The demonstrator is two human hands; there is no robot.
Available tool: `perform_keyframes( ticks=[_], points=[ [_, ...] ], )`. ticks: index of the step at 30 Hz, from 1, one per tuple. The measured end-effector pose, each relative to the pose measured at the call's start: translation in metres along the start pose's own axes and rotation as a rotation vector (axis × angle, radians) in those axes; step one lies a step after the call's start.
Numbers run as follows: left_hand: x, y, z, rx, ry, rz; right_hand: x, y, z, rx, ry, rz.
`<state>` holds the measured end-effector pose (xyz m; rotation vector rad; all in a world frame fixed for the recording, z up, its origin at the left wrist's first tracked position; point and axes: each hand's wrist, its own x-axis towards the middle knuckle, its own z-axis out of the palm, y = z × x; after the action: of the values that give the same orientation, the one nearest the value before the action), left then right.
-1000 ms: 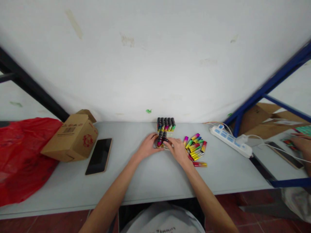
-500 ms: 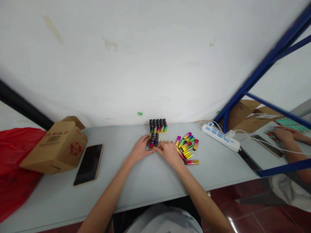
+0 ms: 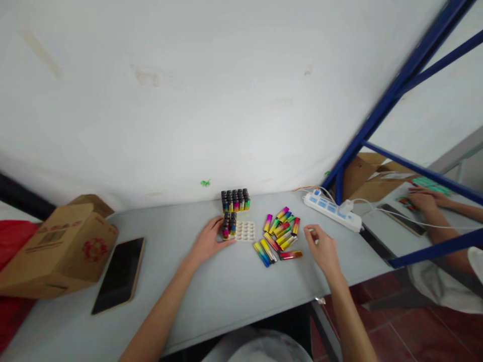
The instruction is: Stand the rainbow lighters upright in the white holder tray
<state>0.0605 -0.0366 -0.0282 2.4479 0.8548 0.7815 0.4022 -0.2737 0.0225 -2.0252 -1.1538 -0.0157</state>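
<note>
Swung clear of the white tray (image 3: 246,231) since half a second ago, the right hand (image 3: 320,246) now hovers beyond the loose coloured tubes (image 3: 281,230), at the tray's three o'clock. Its thumb and fingers curl toward one another with a narrow gap; whether anything is pinched inside cannot be told. At nine o'clock the left hand (image 3: 207,241) grips the tray's edge, thumb along the near side, fingers behind the standing black-topped pieces (image 3: 229,225) that fill only its left end. The tray lies on the grey table (image 3: 215,301), its bare pockets toward three o'clock; at twelve stands a fuller block of black-topped pieces (image 3: 236,200), close to the wall.

Trouble, if it comes, would likely start with the left hand: a sudden tug could tilt the unevenly loaded tray and topple its upright pieces. Round and stacked, the tubes might roll if the right wrist brushed them, and a careless push toward twelve could jar the rear block.

The left fingertips are hidden behind the standing pieces, as is part of the tray. Lower tubes lie buried under others. At eight o'clock, the cardboard box (image 3: 56,246) partly covers a red bag (image 3: 18,317), cropped by the frame. A co-worker's hands (image 3: 424,198), toward two o'clock, are too blurred to read.
</note>
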Motion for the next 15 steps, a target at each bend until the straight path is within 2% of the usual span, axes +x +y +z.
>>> perform_keyframes(
  ticks=[2, 4, 9, 15],
  points=[
    [0.0, -0.001, 0.0, 0.002, 0.005, 0.002, -0.004, 0.013, -0.008, -0.014, 0.011, 0.037],
    [0.001, -0.002, 0.0, -0.005, 0.011, 0.004, -0.008, 0.017, -0.006, 0.0, -0.01, 0.062],
    [0.002, -0.002, 0.0, -0.022, 0.007, 0.011, -0.014, 0.005, 0.021, 0.058, -0.056, 0.017],
    [0.003, -0.002, -0.001, -0.026, 0.002, -0.004, -0.019, 0.004, 0.047, -0.086, 0.0, 0.049]
  ],
)
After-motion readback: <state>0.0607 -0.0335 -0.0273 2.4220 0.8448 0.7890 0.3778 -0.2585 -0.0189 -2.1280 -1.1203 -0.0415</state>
